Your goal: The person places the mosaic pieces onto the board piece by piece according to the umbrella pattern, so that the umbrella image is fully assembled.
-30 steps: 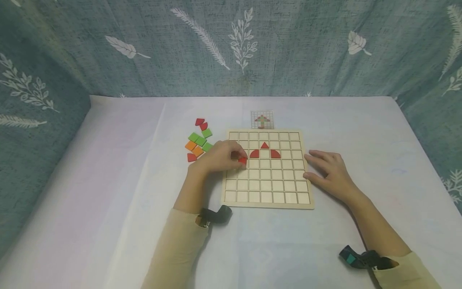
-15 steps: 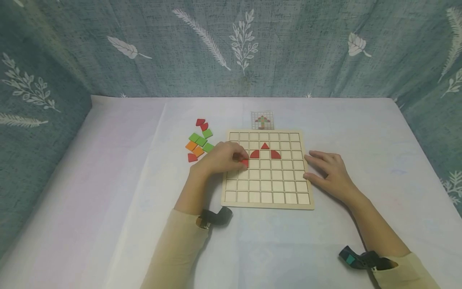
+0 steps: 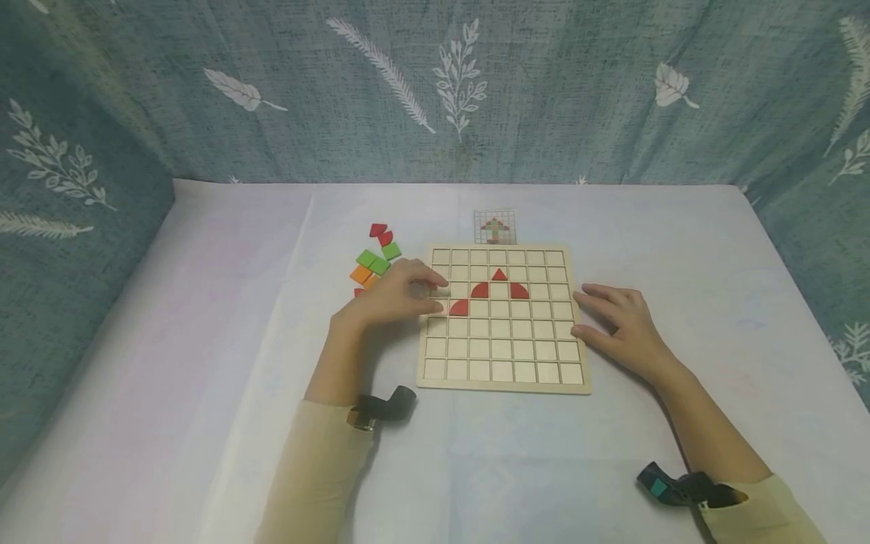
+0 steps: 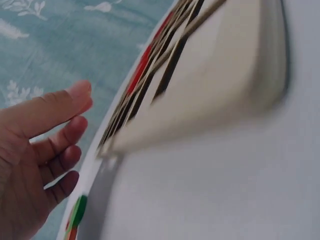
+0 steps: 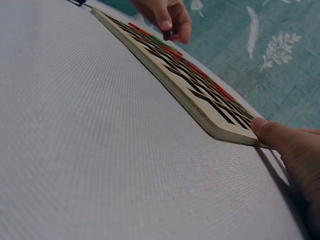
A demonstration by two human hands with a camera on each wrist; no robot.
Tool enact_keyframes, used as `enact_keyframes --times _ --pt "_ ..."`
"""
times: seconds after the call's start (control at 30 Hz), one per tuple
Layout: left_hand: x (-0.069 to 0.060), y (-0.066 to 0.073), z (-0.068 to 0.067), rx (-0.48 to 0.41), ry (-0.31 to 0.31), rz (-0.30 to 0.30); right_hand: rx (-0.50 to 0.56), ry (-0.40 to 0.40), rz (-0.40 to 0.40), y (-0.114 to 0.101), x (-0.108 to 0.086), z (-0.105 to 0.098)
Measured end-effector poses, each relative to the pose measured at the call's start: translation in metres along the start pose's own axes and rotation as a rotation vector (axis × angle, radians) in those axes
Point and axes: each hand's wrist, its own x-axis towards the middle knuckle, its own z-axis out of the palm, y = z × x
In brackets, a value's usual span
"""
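A wooden grid board (image 3: 503, 372) lies on the table, with a red triangle (image 3: 499, 275) and two red quarter-circle pieces (image 3: 479, 291) (image 3: 519, 292) set in its squares. Lower and to the left, another red quarter-circle tile (image 3: 460, 308) fills a square. My left hand (image 3: 393, 293) hovers over the board's left edge just beside that tile, thumb and fingers apart and holding nothing. My right hand (image 3: 624, 329) rests against the board's right edge with loosely extended fingers; the right wrist view shows its thumb (image 5: 270, 132) touching the rim.
Left of the board lie loose tiles: green squares (image 3: 379, 266), orange squares (image 3: 361, 274) and red pieces (image 3: 377, 230), some partly covered by my left hand. A small pattern card (image 3: 495, 227) lies behind the board. A patterned curtain (image 3: 557, 98) hangs beyond the table (image 3: 272, 453).
My left hand has let go of the red quarter-circle tile, which now lies in its square, and has drawn back leftward with its fingers spread. The right hand has stayed in place.
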Motion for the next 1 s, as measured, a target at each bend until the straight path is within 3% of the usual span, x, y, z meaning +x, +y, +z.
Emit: enact_keyframes --times 0.3,0.47,0.67,0.77,0.9,1.0 --pt "-0.028 -0.022 -0.018 -0.002 0.035 -0.083 0.018 -0.006 0.003 0.000 0.000 0.001" --pt "-0.040 -0.034 -0.029 -0.008 0.073 -0.049 0.013 -0.005 0.005 0.001 0.000 0.001" --pt "-0.052 -0.045 -0.038 -0.044 0.123 -0.054 0.007 0.010 -0.012 0.000 0.000 0.000" --pt "-0.056 -0.048 -0.042 -0.045 0.150 -0.077 0.009 0.009 -0.014 0.000 0.000 0.001" --pt "-0.061 -0.052 -0.045 0.029 0.168 -0.127 0.008 0.006 -0.009 -0.001 0.000 0.001" --pt "-0.063 -0.055 -0.046 0.076 0.165 -0.198 0.005 0.004 -0.009 -0.001 0.000 0.000"
